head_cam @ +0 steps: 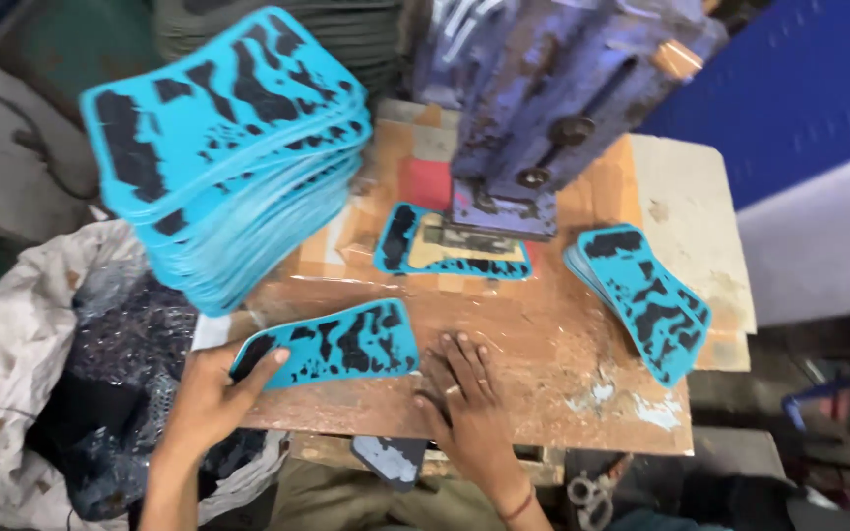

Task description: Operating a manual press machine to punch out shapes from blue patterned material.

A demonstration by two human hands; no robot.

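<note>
A: Status? How far along?

B: Judging by piles: tall stack of blue sheets (228,157) at back-left looks unprocessed, small pile (641,295) on the right side looks done. So early, most of it left. One cut-out frame (450,246) sits under the press head (533,108).

A: Hands?

B: Left hand (211,393) clamped on the near-left end of a single blue sheet (332,344), thumb on top, sheet lying flat on the board (543,354). Right hand (469,403) is flat, fingers spread, palm down on the board just beside the sheet's right end; holds nothing.

A: Room to move?

B: Middle of board betw. sheet and press is open. Tall stack leans out over the left edge and crowds that side. Sheet's left end overhangs the board edge, above a scrap sack (61,393). Right pile also pokes past the right edge. Near edge is tight vs. the person's lap.
</note>
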